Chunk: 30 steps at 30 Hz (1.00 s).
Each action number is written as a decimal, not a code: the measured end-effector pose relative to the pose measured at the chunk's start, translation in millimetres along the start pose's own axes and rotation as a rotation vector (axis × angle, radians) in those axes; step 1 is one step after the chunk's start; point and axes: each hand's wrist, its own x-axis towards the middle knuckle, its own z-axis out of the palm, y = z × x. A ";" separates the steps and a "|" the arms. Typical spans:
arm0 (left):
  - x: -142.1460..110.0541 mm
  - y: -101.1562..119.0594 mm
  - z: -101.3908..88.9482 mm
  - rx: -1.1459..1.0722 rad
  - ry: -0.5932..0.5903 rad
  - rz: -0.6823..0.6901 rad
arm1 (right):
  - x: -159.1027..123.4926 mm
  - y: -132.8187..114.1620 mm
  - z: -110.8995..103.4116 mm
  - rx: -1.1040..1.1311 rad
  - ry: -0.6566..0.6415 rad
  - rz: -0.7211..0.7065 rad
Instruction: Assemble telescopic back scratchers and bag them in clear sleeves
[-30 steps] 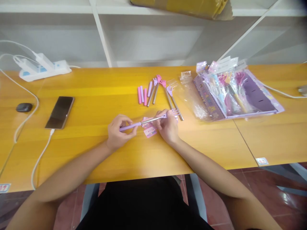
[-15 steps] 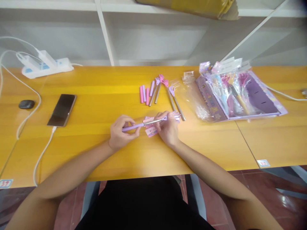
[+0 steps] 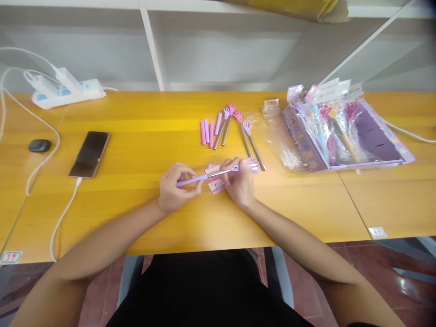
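My left hand (image 3: 173, 188) pinches the purple handle of a small telescopic back scratcher (image 3: 213, 174). Over at the other end of its metal rod, near the purple hand-shaped head, my right hand (image 3: 240, 181) is closed. The scratcher lies level just above the yellow table (image 3: 136, 136). A pink printed wrapper (image 3: 216, 184) lies under it between my hands. Behind them lie several more scratchers (image 3: 235, 129) with pink and purple handles and heads.
An open purple display pack (image 3: 340, 131) in clear plastic holds more scratchers at the right. A phone (image 3: 90, 147) on a white cable lies at the left, with a dark earbud case (image 3: 39, 145) and a white power strip (image 3: 68, 88). White shelving stands behind.
Both hands have kept their grip on the scratcher, and the metal rod looks a little shorter than a second ago. The view has shifted slightly.
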 end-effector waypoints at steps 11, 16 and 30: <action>0.9 0.1 -0.3 -0.039 -0.012 0.029 | 0.2 5.1 -0.5 -0.011 0.030 -0.048; 6.2 -11.9 -6.1 -0.037 -0.099 0.042 | 1.4 6.3 -9.6 -0.054 0.019 -0.034; 37.0 -10.9 -14.3 -0.140 -0.176 -0.467 | 25.2 3.5 -22.4 -0.371 0.038 -0.211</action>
